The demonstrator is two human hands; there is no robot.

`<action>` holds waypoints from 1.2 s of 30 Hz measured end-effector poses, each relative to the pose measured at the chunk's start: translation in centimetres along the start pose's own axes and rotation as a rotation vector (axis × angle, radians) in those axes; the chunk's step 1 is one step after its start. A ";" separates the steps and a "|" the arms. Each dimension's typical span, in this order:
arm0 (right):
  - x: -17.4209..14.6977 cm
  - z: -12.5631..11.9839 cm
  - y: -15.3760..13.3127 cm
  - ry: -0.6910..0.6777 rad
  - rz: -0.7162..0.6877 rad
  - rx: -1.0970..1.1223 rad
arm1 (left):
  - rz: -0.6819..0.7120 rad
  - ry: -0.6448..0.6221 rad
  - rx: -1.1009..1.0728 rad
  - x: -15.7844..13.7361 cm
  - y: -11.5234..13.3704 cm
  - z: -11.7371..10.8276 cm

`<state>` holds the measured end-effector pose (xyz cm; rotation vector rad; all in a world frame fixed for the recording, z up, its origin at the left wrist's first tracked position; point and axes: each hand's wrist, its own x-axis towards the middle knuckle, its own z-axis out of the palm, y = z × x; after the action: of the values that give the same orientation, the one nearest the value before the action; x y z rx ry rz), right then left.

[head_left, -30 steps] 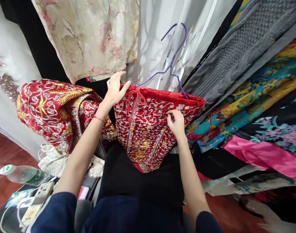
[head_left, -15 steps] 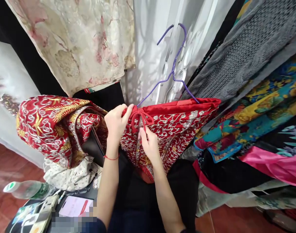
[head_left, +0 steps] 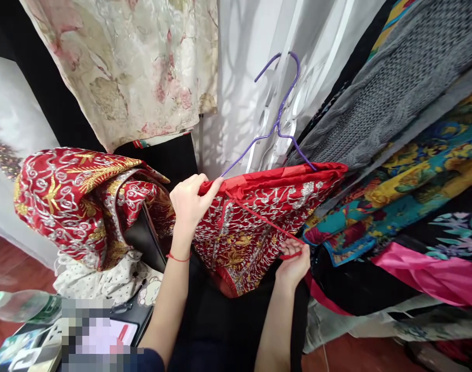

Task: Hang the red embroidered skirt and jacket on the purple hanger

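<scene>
- While the left hand (head_left: 191, 199) grips the left end of the waistband (head_left: 272, 179), thumb along the top edge, the right hand (head_left: 294, 263) is curled around a thin red drawstring (head_left: 265, 218).
- Position: the red embroidered garment (head_left: 251, 235) is in front of the person, its lower part over the black-clad lap.
- Drawstring: a straight line runs from the left part of the waistband across the front to the right hand.
- Surface: red ground, dense silver scrollwork, gold motifs lower down; silver bands run downward. The lower edge narrows to a point, with plain red fabric showing.
- Waistband: plain, glossy red, gathered, with a slightly lighter section.
- Support: both arms of the purple hanger (head_left: 278, 121) descend to the waistband; its hook points upward.
- Adjacent item: a bunched red cloth (head_left: 71, 201) at left carries silver scrolls and larger gold leaf shapes.
- Markings: the bottle (head_left: 25, 306) has a green label, its print too small to read. The phone screen (head_left: 123, 330) shows a red block; its text is illegible, partly pixelated.
</scene>
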<state>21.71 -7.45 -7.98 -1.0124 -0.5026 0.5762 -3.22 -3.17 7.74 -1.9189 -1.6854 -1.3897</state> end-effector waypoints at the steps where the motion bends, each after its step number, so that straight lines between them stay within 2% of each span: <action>1: -0.3 0.4 -0.1 0.009 -0.031 -0.055 | -0.017 0.016 0.010 0.0 0.2 0.0; 3: -1.3 1.8 -0.7 -0.014 -0.118 -0.187 | -0.030 0.022 0.030 0.1 0.4 -0.1; 5: -2.6 3.6 -1.8 -0.116 -0.184 -0.272 | -0.017 0.005 0.045 0.2 0.5 -0.3; 10: -6.0 8.7 -5.5 -0.446 -0.099 -0.138 | 0.041 -0.100 0.051 0.0 0.2 -1.3; 13: -7.4 11.4 -7.2 -0.592 0.027 -0.006 | 0.077 -0.161 0.030 -0.2 -0.2 -1.9; 18: -8.8 14.0 -8.8 -0.799 0.452 0.244 | 0.155 -0.248 -0.032 0.0 -1.1 -2.7; 21: -9.5 13.6 -8.6 -0.844 0.533 0.306 | 0.208 -0.294 -0.043 0.2 -1.8 -2.8; 24: -8.9 11.2 -7.0 -0.810 0.441 0.155 | 0.229 -0.324 -0.030 0.5 -2.4 -2.7; 27: -7.2 7.7 -4.2 -0.707 0.288 -0.222 | 0.231 -0.333 -0.027 0.7 -2.8 -2.3; 29: -5.8 5.3 -2.3 -0.755 0.210 -0.610 | 0.227 -0.306 -0.015 0.6 -2.8 -2.0; 32: -4.2 2.9 -0.4 -0.838 0.217 -1.139 | 0.203 -0.228 0.005 0.3 -2.5 -1.6; 34: -3.8 2.4 -0.2 -0.819 0.235 -1.264 | 0.178 -0.181 0.011 0.0 -2.1 -1.4; 36: -3.9 3.0 -0.7 -0.829 0.178 -1.239 | 0.160 -0.156 0.008 -0.2 -1.7 -1.4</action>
<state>17.05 -8.35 -6.54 -1.9905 -1.6340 0.8550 -5.35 -3.71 7.66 -2.1549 -1.5580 -1.2009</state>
